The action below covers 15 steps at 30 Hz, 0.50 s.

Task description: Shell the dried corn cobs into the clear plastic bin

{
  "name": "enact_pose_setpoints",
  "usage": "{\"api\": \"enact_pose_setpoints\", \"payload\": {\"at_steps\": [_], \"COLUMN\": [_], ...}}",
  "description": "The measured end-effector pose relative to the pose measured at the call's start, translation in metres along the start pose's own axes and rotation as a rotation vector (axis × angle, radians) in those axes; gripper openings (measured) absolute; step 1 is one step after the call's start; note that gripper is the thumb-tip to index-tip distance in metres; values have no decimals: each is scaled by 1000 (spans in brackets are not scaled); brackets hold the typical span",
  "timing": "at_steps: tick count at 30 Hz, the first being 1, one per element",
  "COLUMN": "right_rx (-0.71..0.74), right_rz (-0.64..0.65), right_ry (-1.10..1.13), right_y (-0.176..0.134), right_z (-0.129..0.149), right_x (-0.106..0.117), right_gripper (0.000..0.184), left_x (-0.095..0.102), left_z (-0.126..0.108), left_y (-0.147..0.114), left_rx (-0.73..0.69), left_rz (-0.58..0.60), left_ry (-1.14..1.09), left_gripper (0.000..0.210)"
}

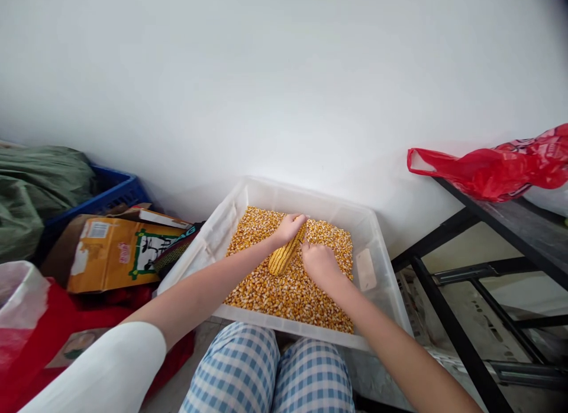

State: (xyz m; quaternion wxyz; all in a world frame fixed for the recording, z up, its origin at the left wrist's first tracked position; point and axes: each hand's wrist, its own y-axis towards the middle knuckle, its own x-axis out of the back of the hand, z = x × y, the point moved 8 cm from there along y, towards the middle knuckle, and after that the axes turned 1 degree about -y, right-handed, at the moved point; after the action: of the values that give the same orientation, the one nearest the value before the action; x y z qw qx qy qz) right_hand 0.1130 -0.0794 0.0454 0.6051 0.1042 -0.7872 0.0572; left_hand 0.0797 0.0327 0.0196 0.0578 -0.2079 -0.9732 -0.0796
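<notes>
My left hand [290,228] is wrapped round the upper end of an ear of corn [284,258], which slants down toward me over the bin. Rows of yellow kernels cover its visible side, with a dark line near the upper part. At the ear's right side, my right hand [320,264] is closed, its fingertips against or very near the kernels. A thin dark bit shows by those fingertips; whether they pinch a small tool I cannot make out. Loose corn kernels [275,300] lie below both hands in a translucent plastic bin [302,325].
The white wall [284,87] rises behind the bin. On the left are a yellow cardboard box [106,253], a blue crate [119,191] and a green sack [44,185]. A black metal frame [448,318] stands close on the right, bearing a red plastic bag [497,170].
</notes>
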Motion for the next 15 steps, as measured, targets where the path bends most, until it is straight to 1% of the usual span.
{"api": "enact_pose_setpoints", "payload": {"at_steps": [4,6,10,15], "right_rx": [43,82,146,160], "right_rz": [49,44,27,78], "right_ry": [22,52,179,346], "right_y": [2,2,-1,-4], "right_z": [-8,-12,-22,-33], "right_x": [3,7,13,15], "right_gripper": [30,33,36,36], "left_x": [0,-2,-10,-21], "left_z": [-3,-5,-12,-16], "left_y": [-2,-3,-7,-11], "left_rx": [-17,-34,-96,-157], "left_rz": [27,42,92,135], "left_ry": [1,7,47,118], "left_gripper": [35,33,30,31]}}
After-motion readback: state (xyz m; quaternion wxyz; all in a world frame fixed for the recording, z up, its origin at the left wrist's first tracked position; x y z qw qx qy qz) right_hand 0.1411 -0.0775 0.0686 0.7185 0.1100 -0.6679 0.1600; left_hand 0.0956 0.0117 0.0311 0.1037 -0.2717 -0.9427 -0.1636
